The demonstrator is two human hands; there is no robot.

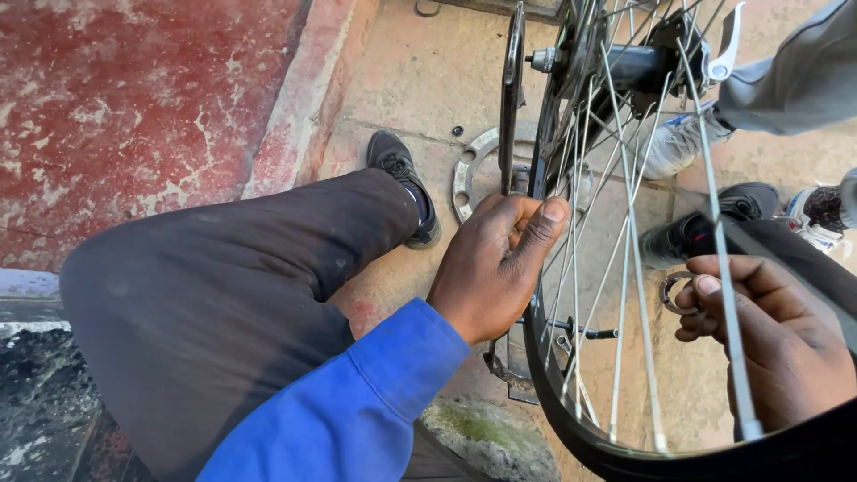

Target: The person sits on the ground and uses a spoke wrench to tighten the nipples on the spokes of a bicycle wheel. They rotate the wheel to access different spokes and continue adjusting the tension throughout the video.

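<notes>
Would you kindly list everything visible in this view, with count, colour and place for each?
Bicycle wheel: one, black rim with silver spokes, upright at centre right.
Hub: one, black, at top, with a silver axle end.
Metal ring plate: one, silver-grey with holes, flat on the ground behind the wheel.
Small ring: one, dark metal, on the ground seen through the spokes.
Paved ground: tan slabs, centre; worn red surface at left.
Another person's shoes: white pair, top right, under a grey trouser leg.
Own trouser leg: dark, left, ending in a black shoe.
Blue sleeve: one, bottom centre.
Left hand: grip closed on the rim.
Right hand: fingers curled behind a spoke.
</notes>
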